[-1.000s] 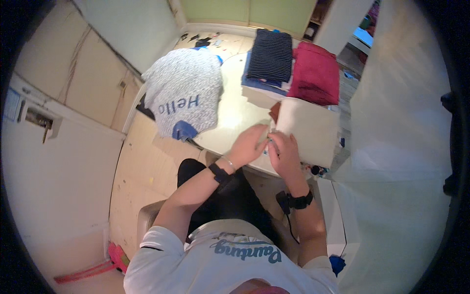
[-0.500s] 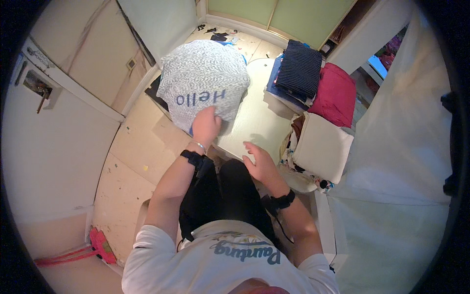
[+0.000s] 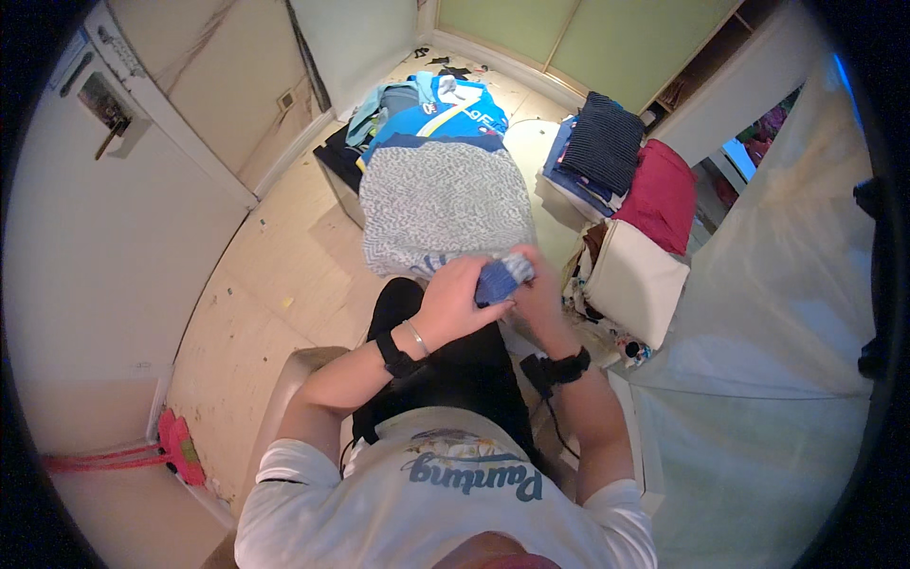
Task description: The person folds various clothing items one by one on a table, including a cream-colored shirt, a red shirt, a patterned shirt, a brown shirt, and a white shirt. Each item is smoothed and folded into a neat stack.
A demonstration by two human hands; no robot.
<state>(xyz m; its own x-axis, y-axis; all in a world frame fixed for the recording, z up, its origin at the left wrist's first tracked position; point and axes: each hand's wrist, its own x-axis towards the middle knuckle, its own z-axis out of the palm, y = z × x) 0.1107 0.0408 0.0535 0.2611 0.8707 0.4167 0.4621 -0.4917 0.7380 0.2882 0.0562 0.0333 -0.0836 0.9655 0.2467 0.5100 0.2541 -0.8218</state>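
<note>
A grey-and-white knit sweater (image 3: 445,194) lies spread over the near part of the table, its blue lettering now mostly hidden by my left hand. Between my hands, over my lap, is a blue ribbed cuff (image 3: 495,284) with some of the grey knit above it. My left hand (image 3: 457,302) is closed round the left side of this cuff. From the other side my right hand (image 3: 537,289) pinches the grey knit by it; that hand is a little blurred and its fingers are partly hidden.
Behind the sweater lies a heap of blue and teal clothes (image 3: 436,114). To the right on the white table (image 3: 533,142) stand a stack with a striped dark garment (image 3: 609,142), a folded crimson garment (image 3: 654,194) and a cream folded garment (image 3: 633,280). A translucent curtain (image 3: 758,360) hangs at right.
The sweater has come down toward me, uncovering the blue clothes behind it. Both hands have come together and taken hold of its blue cuff. The view has shifted slightly.
</note>
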